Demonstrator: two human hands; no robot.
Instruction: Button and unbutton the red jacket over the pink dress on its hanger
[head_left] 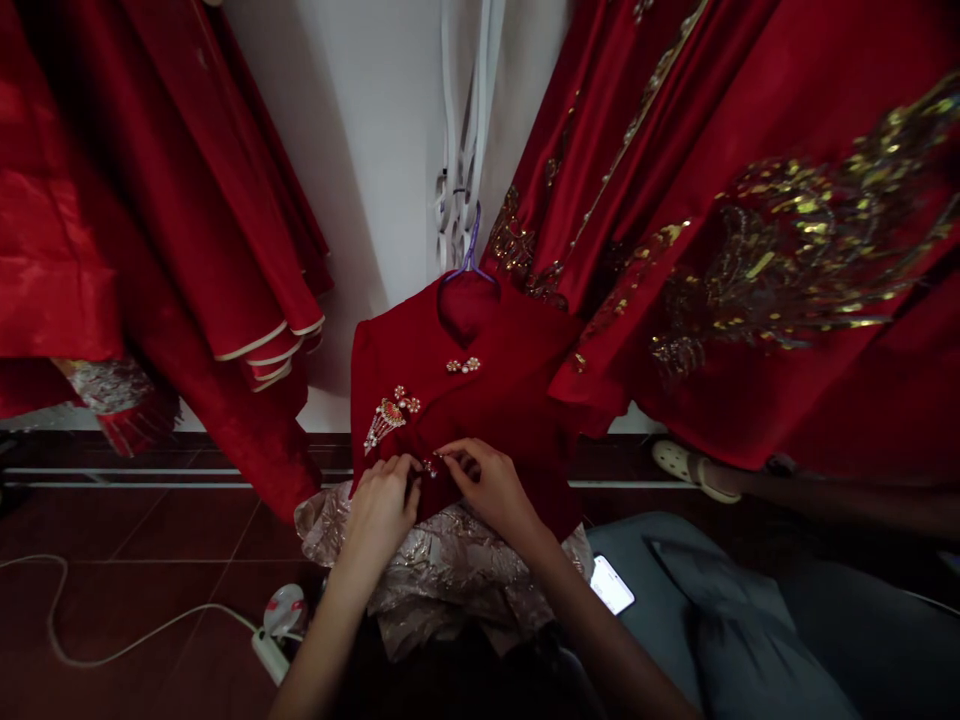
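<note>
A red top (517, 410) is hanging upright on a purple hanger (471, 262) and is serving here as the reference for position. The left hand (388, 488) and the right hand (480, 475) are working at its lower front, standing apart from each other, with a small beaded ornament (430, 468) lying between their fingertips. In the dim light it is hard to tell whether either hand is pinching the ornament or only the cloth. A fan-shaped brooch (388, 415) is decorating the top's left front; a pearl clasp (463, 366) is sitting below its neckline. Pale brocade cloth (465, 570) is spreading beneath its hem. Red garments (187, 200) are hanging left of the top, and a sequined red garment (810, 330) is hanging to its right. A lit phone (611, 585) is lying below the top, toward its right.
</note>
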